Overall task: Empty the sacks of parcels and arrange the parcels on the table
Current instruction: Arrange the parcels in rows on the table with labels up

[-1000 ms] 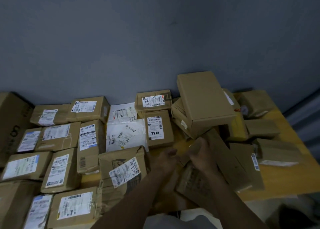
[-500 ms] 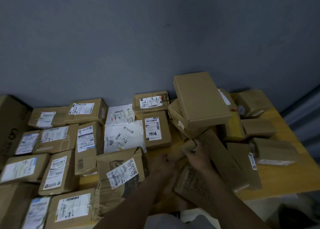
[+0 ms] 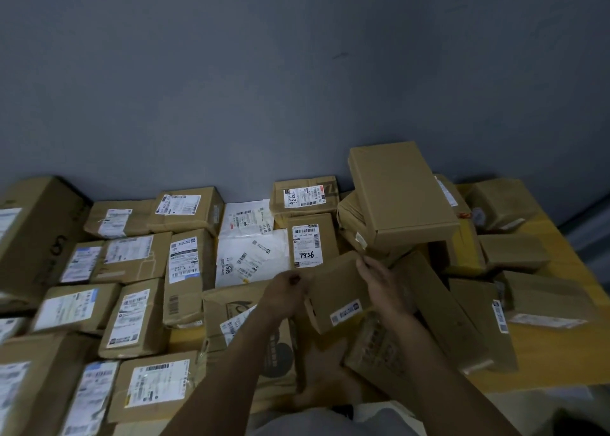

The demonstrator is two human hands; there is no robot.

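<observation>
Both hands, left and right, grip a small box by its side edges, raised above the table at 6 o'clock of box 7936; it looks light and stiff.

I hold a small brown box, tilted with its label on the near edge, over the table, labelled parcels lying in rows to its left, plain ones heaped right.

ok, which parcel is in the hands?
The small brown box with a label on its near side, held between left hand and right hand; others lie untouched.
</observation>
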